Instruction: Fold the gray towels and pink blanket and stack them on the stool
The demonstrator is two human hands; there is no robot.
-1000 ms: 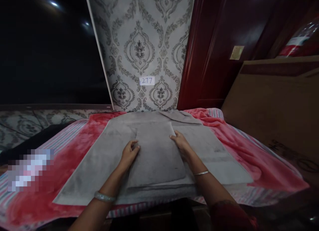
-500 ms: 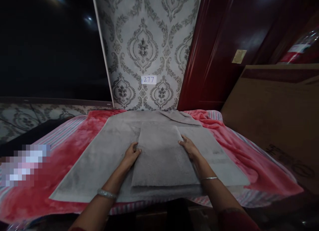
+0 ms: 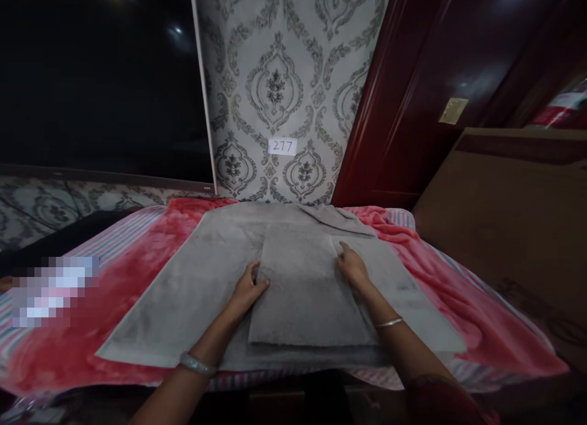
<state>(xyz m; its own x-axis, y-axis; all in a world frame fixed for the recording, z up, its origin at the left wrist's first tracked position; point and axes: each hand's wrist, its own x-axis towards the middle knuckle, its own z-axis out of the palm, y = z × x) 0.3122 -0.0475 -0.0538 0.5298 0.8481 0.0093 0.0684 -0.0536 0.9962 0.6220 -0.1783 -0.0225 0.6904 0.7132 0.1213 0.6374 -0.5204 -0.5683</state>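
Observation:
A grey folded cloth, perhaps a towel (image 3: 302, 303), lies flat on a larger grey plush cloth (image 3: 197, 278). My left hand (image 3: 250, 285) rests at the folded piece's left edge, thumb and index finger apart, the thumb on its surface. At the opposite edge is my right hand (image 3: 353, 266), its index finger stretched toward the wall and the other fingers partly hidden. Neither hand visibly grips the fabric. Toward the wall, a corner of the larger cloth (image 3: 339, 220) is rumpled and folded over.
Beneath the grey cloth spread a red plush blanket (image 3: 123, 284) and a striped sheet (image 3: 114, 235). A large cardboard box (image 3: 513, 217) stands on the right, a dark screen (image 3: 101, 82) on the left. Behind is a patterned wall with a paper label (image 3: 282, 146) reading 277.
The view has shifted slightly. My right hand has slid a little off the folded cloth's edge, its index finger now straighter. My left hand stays at the left edge.

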